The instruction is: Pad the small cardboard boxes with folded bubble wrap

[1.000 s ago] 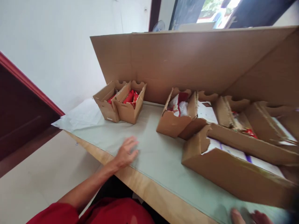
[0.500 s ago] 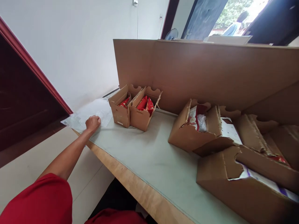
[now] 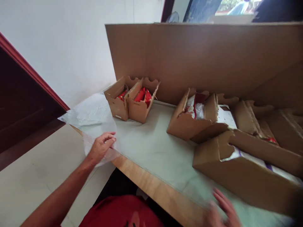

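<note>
My left hand [image 3: 102,146] is closed on the near edge of a clear bubble wrap sheet [image 3: 93,108], fingers and thumb pinched together. The sheet lies on the table's left end, and part of it hangs over the front edge around my hand. At the bottom right my right hand [image 3: 222,211] is blurred, with its thumb and fingers apart and nothing visible between them. It is over the table's near edge, just in front of a cardboard box [image 3: 213,167] that holds a white and purple item.
Two small open cartons [image 3: 137,112] with red packets stand at the table's back left. More open cartons [image 3: 182,126] fill the right side, one with bubble-wrapped contents. A tall cardboard panel [image 3: 189,60] runs behind them. Outside, a person [image 3: 239,8] is partly visible.
My left hand has moved right and toward me, drawing the bubble wrap over the table's front edge. My right hand has come into view at the bottom right. The view has tilted down slightly.
</note>
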The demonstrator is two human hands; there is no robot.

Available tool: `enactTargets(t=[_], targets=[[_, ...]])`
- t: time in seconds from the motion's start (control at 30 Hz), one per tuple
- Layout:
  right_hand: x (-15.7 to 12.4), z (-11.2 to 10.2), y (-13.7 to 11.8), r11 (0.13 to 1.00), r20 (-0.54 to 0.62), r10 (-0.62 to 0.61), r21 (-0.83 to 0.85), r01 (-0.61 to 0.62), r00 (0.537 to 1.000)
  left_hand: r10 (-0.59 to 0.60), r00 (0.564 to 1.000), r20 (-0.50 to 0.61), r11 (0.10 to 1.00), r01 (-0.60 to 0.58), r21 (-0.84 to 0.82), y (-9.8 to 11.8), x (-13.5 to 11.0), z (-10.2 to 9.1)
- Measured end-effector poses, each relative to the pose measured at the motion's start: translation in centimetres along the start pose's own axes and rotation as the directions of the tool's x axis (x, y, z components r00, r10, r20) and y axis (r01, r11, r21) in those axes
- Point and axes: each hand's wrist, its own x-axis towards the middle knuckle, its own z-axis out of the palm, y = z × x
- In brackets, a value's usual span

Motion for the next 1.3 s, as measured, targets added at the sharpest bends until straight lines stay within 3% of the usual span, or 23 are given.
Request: enactTargets(t=[0.03,0.07,0.13,0.2,0.27,0.33,0.4,0.43,0.53,0.63,0.7,0.77,0.9,0.97,1.07,1.2,1.3], targets=[[-1.0,1.3,-1.3,0.995,0.037,-0.008,0.098,0.005,0.999,-0.049,0.997,0.058,0.983,0.059,-0.176,0.4,-1.4,2.8],[-1.8,2.7,-2.7,0.976,0.184,-0.051,0.219,0.009,0.982,-0.116,0.988,0.103,0.928,0.145,-0.342,0.9,-2.7,5.7],[-2.6,5.1,-5.3,0.897,0.398,-0.091,0.431,-0.099,0.913,-0.147,0.961,0.233,0.882,0.234,-0.41,1.8,-5.3,11.4],[-2.3,6.5,-6.7,0.815,0.433,-0.067,0.544,-0.202,0.899,-0.164,0.889,0.428,0.777,0.384,-0.499,2.6,-8.1,15.6],[-1.4,6.6,-6.6,0.782,0.396,0.045,0.557,-0.279,0.917,-0.131,0.803,0.581,0.701,0.489,-0.519,3.2,-10.3,17.6],[-0.5,5.8,-5.5,0.804,0.332,0.147,0.509,-0.308,0.932,-0.051,0.756,0.652,0.788,0.431,-0.439,3.3,-11.3,17.5],[0.4,5.0,-4.1,0.846,0.288,0.173,0.447,-0.292,0.942,0.088,0.745,0.661,0.942,0.154,-0.299,2.8,-11.0,15.9],[0.9,4.8,-3.6,0.866,0.275,0.164,0.419,-0.272,0.947,0.168,0.739,0.653,0.975,-0.026,-0.221,2.3,-10.5,14.9],[2.6,4.8,-2.9,0.925,0.235,0.122,0.324,-0.196,0.964,0.385,0.695,0.608,0.878,-0.479,-0.008,0.5,-8.8,12.2],[3.4,4.4,-2.8,0.982,0.138,0.05,0.175,-0.074,0.989,0.454,0.605,0.654,0.713,-0.687,0.14,-1.2,-7.6,10.1],[2.6,3.1,-2.5,0.996,0.083,-0.048,0.079,0.042,0.995,0.441,0.542,0.715,0.628,-0.755,0.185,-1.8,-7.0,8.9],[0.6,1.1,-1.9,0.982,0.107,-0.187,-0.007,0.189,0.976,0.421,0.475,0.773,0.55,-0.811,0.199,-2.3,-6.3,7.8],[-4.5,-1.9,-1.2,0.899,0.382,-0.354,-0.115,0.423,0.854,0.346,0.348,0.871,0.391,-0.898,0.204,-3.2,-5.1,6.4],[-6.2,-1.9,-1.4,0.876,0.477,-0.33,-0.167,0.453,0.815,0.329,0.333,0.884,0.332,-0.917,0.222,-3.6,-4.8,6.4],[-6.8,-0.6,-1.7,0.854,0.503,-0.313,-0.222,0.47,0.806,0.367,0.33,0.87,0.293,-0.928,0.228,-4.0,-4.8,6.6],[-6.1,0.0,-1.1,0.849,0.44,-0.424,-0.111,0.516,0.792,0.449,0.291,0.845,0.311,-0.937,0.158,-4.0,-4.6,6.4],[-5.9,-0.5,-0.8,0.869,0.319,-0.469,-0.001,0.495,0.824,0.494,0.279,0.823,0.337,-0.935,0.114,-3.7,-4.4,6.0]])
